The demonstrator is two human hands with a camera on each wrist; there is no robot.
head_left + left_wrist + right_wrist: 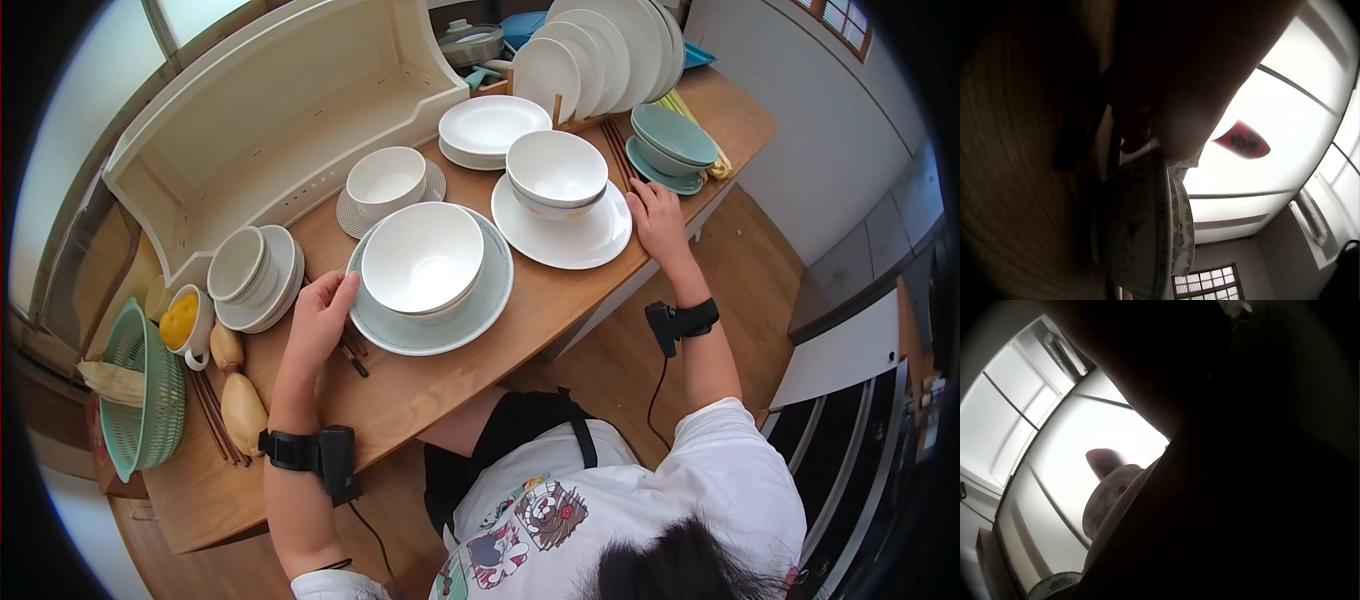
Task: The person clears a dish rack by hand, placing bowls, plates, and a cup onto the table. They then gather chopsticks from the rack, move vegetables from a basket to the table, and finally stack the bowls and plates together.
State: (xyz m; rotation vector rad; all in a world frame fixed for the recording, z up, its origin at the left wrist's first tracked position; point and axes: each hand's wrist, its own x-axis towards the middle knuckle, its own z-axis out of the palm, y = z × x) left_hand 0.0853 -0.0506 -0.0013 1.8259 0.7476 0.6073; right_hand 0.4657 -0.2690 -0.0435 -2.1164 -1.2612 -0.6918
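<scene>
My left hand (318,312) rests beside a wide grey-green dish (490,310), its thumb right at the left rim. A large white bowl (425,255), stacked on another bowl, stands in that dish. The left wrist view shows the dish's patterned outer wall (1135,231) close below the fingers. My right hand (660,222) lies at the table's edge, between a white plate (610,245) and a green saucer (685,183), near the ends of brown chopsticks (618,150). On that plate sit two stacked white bowls (558,165). The right wrist view is mostly dark.
At the left are small bowls (238,262) on plates, a cup (200,325), pale gourd-like vegetables (243,415) and a green basket (160,400). A cream rack (270,120) stands behind. White plates (548,75) stand upright at the back; green bowls (672,135) are at the right.
</scene>
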